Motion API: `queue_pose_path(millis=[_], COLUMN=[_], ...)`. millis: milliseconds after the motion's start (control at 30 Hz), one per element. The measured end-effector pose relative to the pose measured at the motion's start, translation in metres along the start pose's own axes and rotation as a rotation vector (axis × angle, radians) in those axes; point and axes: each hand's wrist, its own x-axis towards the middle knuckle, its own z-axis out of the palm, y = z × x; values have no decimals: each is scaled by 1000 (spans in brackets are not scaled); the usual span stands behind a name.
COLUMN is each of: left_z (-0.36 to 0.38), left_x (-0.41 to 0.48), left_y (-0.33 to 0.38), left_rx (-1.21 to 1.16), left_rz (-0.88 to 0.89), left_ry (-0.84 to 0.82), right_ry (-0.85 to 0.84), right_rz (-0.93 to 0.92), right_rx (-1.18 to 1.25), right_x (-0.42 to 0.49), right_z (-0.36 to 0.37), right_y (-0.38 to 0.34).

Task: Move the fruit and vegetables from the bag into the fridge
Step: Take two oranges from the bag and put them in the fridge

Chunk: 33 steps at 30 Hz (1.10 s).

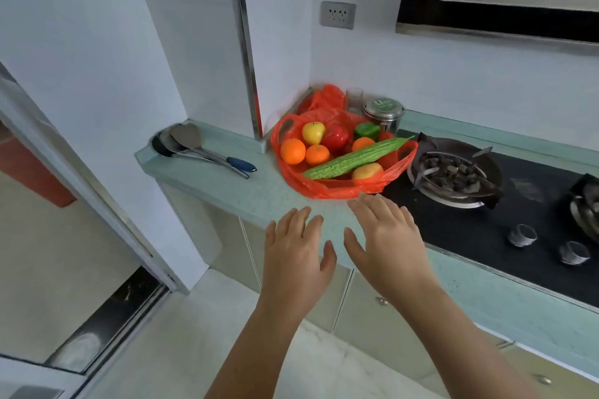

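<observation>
So you're basically at the starting line here. The red plastic bag [340, 185] sits on the pale green counter [227, 181], tucked into the far corner between the wall column and the gas stove [453, 172], and as far as I can tell it's full. Nothing looks taken out, and the fridge isn't anywhere in view, so the whole job is left: every piece has to come out and get carried off.

Your left hand [295, 246] and right hand [385, 236] both hover over the near edge of the counter, fingers spread, palms down, holding nothing. The right one's fingertips are just short of the bag's near edge; the left is a bit further back.

The bag itself is slumped wide open with the handles flopped out, so everything's easy to see. A long bumpy bitter gourd [356, 157] lies diagonally across the top, its far tip poking past the rim toward the stove. On the left there's a yellow apple [313, 132] with two oranges [292, 151] just in front of it. A red pepper [335, 138] sits in the middle, a green pepper [366, 130] at the far side, and another orange peeks out behind the gourd. There's a yellowish fruit near the front right edge, maybe a mango or another apple, hard to say since the plastic half covers it.

I'd guess the gourd comes out first since it's lying on top of the rest.
</observation>
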Motion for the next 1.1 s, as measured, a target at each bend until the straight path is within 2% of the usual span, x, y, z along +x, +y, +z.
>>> queue_pose_path(millis=[500,800,967,1100], left_z=[118,168,197,216], left_x=[171,220,250,271], left_y=[-82,-136,-165,-185], left_rx=[-2,6,-21,-51], left_rz=[-65,-186,-187,-179], left_ry=[-134,-248,-304,-348], right_ry=[-178,-342,-416,-543], right_rz=[44,103,159,174], right_rx=[88,89,56,49], right_x=[166,223,248,268], right_z=[126,198,234,254], right_y=[80,107,115,115])
